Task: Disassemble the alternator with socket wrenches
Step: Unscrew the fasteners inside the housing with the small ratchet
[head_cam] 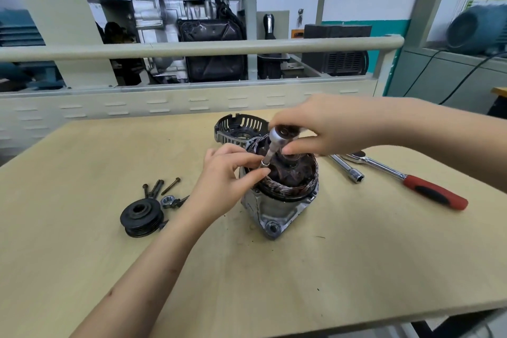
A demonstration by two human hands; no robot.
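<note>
Copper windings ring the open alternator [279,189], which stands near the middle of the desk [82,241], so the fasteners inside face up. The right hand [337,125] curls its fingers round the head of a small ratchet [279,136], its socket [265,162] angled down into the housing. The left hand [227,173] pinches that socket, probably to steady it on a bolt. Removed bolts [162,186], a nut [168,201] and the pulley [141,217] lie towards the left edge; the rear cover [238,129] sits behind.
</note>
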